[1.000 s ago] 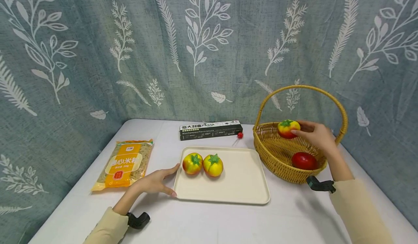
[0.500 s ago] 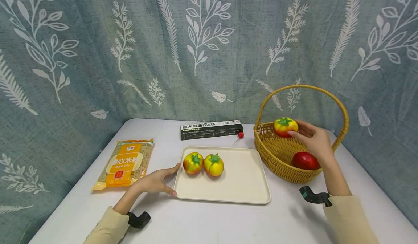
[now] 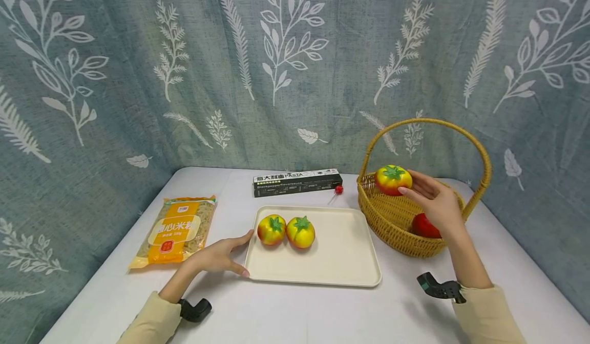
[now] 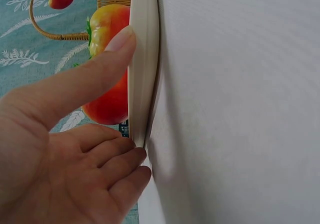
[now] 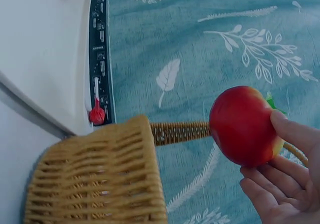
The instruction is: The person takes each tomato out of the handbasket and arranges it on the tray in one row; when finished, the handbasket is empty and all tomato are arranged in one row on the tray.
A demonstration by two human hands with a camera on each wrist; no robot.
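Note:
My right hand (image 3: 437,200) holds a red-and-yellow fruit with a green leafy top (image 3: 393,180) between thumb and fingers, over the wicker basket (image 3: 392,235). In the right wrist view the thumb lies on one side of this fruit (image 5: 244,126), fingertips beneath it. Inside the basket lies a dark red fruit (image 3: 425,226), partly covered by my right wrist. My left hand (image 3: 221,256) touches the cream tray (image 3: 341,262) at its left side, thumb at the near corner, fingers spread. Two matching fruits, one left (image 3: 271,230) and one right (image 3: 300,232), sit side by side on the tray.
A black pasta box (image 3: 297,183) lies behind the tray, with a red lollipop (image 3: 338,190) by its right end. To the left is an orange bag of rice noodles (image 3: 175,231). The basket's tall handle (image 3: 426,121) arches above it, and a patterned curtain (image 3: 295,78) hangs behind.
My right hand has moved left with the fruit, from the basket's middle toward its left rim. The left hand has stayed at the tray.

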